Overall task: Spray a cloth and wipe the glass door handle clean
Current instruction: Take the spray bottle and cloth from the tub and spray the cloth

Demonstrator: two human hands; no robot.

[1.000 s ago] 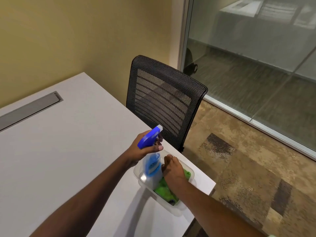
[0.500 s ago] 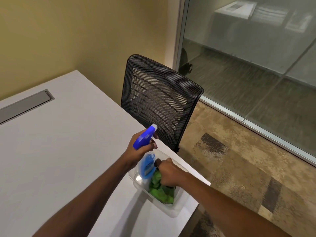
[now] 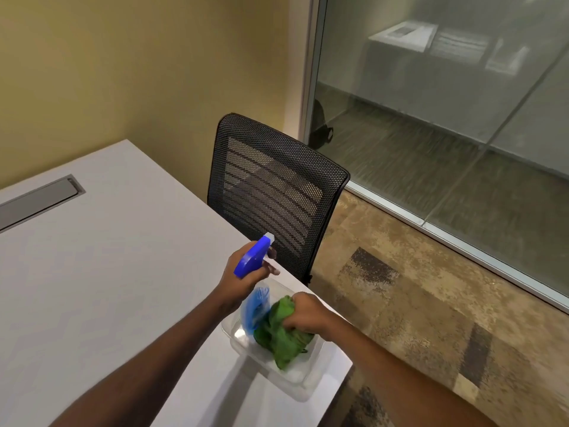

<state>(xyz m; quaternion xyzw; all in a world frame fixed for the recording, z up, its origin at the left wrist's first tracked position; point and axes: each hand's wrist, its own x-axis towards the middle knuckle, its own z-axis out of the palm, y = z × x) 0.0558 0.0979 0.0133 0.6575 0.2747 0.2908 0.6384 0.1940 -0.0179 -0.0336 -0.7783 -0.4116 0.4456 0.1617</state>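
My left hand [image 3: 243,280] is clamped around the neck of the blue spray bottle [image 3: 255,291], nozzle aimed away over the clear tub [image 3: 295,383], while my right hand [image 3: 304,315], just beside and below, bunches the green cloth [image 3: 283,340]; door handle unseen.

Single head view, worn high, tilted forward and down over the desk [image 3: 92,272] corner. Wide-angle, edges bowed. Both forearms enter from the bottom, hands close below the lens. Chair [image 3: 274,192] just beyond, glass wall [image 3: 446,118] farther off at right.
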